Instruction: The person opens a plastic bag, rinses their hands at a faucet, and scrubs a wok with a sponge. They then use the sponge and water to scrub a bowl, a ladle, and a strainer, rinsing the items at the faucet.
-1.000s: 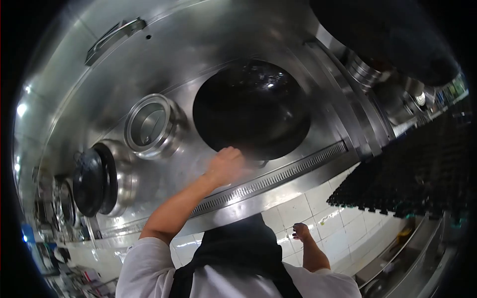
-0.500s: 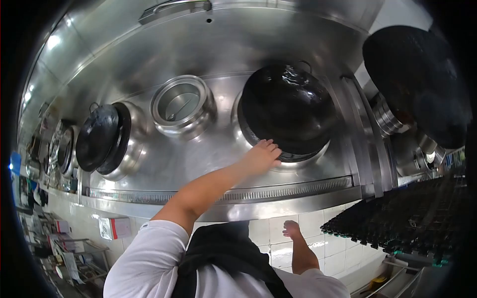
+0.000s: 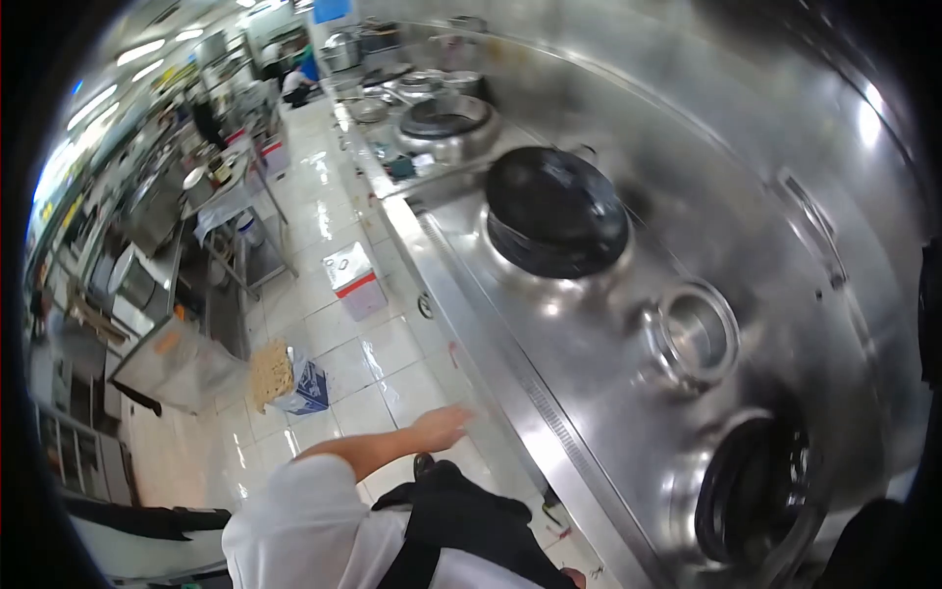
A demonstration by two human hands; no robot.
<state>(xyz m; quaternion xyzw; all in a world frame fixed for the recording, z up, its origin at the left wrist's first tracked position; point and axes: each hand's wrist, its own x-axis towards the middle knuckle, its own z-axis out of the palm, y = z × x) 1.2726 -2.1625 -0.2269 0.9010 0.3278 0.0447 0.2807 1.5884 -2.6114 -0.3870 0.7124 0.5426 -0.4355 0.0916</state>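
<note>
My left hand (image 3: pixel 442 429) is held over the white tiled floor, just left of the steel stove's front edge (image 3: pixel 491 368). Its fingers are blurred but look stretched out, with nothing visible in them. A sliver of what looks like my right hand (image 3: pixel 572 578) shows at the bottom edge, its fingers hidden. On the stove, a black wok (image 3: pixel 751 491) sits on the nearest burner, at lower right. Beyond it a steel pot (image 3: pixel 699 339) is set into the top. Farther along, more black woks (image 3: pixel 554 201) rest together on another burner.
On the floor stand a blue-and-white carton (image 3: pixel 304 385) and a white box with a red stripe (image 3: pixel 358 285). Steel worktables (image 3: pixel 211 231) loaded with kitchenware line the left side. Far down the aisle, a person (image 3: pixel 297 86) is low near the floor.
The view has swung left along the aisle. My left hand has come away from the large wok's rim and is over the floor. My right hand has dropped almost out of view.
</note>
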